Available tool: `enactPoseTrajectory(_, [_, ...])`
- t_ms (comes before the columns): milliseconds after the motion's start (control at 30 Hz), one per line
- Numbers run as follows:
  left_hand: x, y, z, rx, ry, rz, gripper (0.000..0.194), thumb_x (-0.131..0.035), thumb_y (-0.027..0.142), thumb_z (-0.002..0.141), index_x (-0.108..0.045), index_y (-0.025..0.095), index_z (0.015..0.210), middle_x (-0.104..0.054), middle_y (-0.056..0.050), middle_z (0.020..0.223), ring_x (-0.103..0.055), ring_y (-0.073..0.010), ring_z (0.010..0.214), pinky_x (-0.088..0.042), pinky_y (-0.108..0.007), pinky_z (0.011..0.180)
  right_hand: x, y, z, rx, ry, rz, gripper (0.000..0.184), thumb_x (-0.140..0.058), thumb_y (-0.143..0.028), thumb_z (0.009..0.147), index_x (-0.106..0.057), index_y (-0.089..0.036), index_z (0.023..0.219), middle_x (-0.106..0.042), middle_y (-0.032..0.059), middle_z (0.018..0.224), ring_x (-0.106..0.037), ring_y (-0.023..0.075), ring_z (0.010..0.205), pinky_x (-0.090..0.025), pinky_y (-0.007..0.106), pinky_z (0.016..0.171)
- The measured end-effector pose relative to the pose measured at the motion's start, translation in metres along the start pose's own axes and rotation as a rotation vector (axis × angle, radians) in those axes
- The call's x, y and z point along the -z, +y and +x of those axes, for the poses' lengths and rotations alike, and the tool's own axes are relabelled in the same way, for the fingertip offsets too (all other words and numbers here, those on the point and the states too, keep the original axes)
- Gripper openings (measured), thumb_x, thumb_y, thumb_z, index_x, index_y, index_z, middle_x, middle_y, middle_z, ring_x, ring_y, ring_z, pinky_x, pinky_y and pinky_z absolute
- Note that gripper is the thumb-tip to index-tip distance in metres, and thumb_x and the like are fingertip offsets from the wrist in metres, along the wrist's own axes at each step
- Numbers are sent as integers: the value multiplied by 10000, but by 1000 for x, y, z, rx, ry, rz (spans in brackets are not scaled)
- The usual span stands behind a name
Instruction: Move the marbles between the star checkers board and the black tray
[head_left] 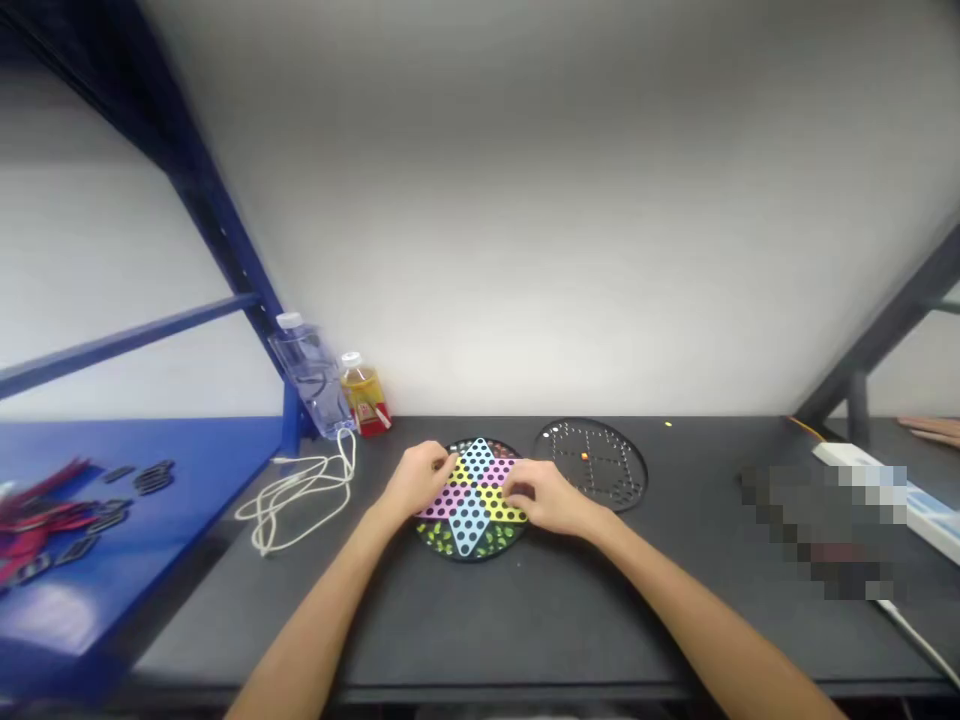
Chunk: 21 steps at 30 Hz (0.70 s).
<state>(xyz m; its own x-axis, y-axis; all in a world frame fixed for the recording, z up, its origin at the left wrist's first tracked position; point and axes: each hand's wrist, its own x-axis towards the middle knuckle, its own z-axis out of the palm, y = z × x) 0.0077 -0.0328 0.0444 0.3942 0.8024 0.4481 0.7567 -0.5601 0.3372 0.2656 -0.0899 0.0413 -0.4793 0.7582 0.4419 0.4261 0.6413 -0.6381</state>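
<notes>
A round Chinese checkers board (469, 520) lies flat on the dark table, its star made of light blue, pink and yellow diamonds with black holes. Green and reddish pieces show around the star near the rim. My left hand (418, 478) rests at the board's left side with thumb and fingers curled together. Over the right side, my right hand (553, 496) is bent into a pinch above the yellow and pink areas. Whatever is between the fingers of either hand is too small or hidden. Behind my right hand lies a black round tray (611, 455) with small pale marks and an orange bit.
A white cord (304, 490) is coiled on the left, near a clear bottle (315, 380) and a yellow-red bottle (365, 395). Red and black pieces (45, 520) lie on a blue table. A power strip (930, 515) and a blurred-out object are at right.
</notes>
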Motion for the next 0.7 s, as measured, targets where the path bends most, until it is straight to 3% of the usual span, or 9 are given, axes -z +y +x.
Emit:
enactPoseTrajectory(133, [-1,-2,0,-6,-13,16,389,-454,394,918,-570,189,609,-598,-34,670,-542,-153,651,-404,-276,661,8,13,0,-100,112,-15,73,-636,-174,789,-697,-209,807,-654,25,777,-546,150,667,-417,278,650])
enactPoseTrajectory(333, [0,-2,0,-16,2,8,375,-463,370,920,-572,185,612,-599,-34,679,-544,-151,660,-405,-279,670,34,30,-8,-126,87,-78,165,-683,-310,784,-712,-223,922,-685,44,894,-583,183,782,-436,309,740])
enactPoseTrajectory(433, [1,-4,0,-28,22,4,369,-473,360,917,-576,185,609,-605,-35,684,-550,-155,682,-412,-282,690,62,55,-25,-227,226,-178,202,-583,-360,853,-707,-217,923,-691,62,904,-587,191,765,-435,315,713])
enactPoseTrajectory(533, [2,-8,1,-19,53,14,367,-477,363,918,-584,187,614,-613,-37,687,-554,-162,705,-418,-286,707,91,90,-49,-320,350,-356,183,-575,-334,826,-701,-209,870,-686,53,856,-591,203,777,-439,333,745])
enactPoseTrajectory(600, [3,-10,1,-16,64,15,363,-472,370,922,-597,188,633,-620,-40,704,-557,-166,722,-420,-288,711,104,110,-64,-370,344,-415,178,-584,-310,796,-698,-206,883,-684,45,854,-594,199,771,-447,338,755])
enactPoseTrajectory(700, [4,-12,2,-10,81,18,359,-467,376,923,-606,188,650,-624,-44,719,-554,-170,728,-423,-293,716,106,124,-74,-404,285,-419,185,-612,-291,760,-695,-203,900,-683,44,862,-596,193,759,-464,332,744])
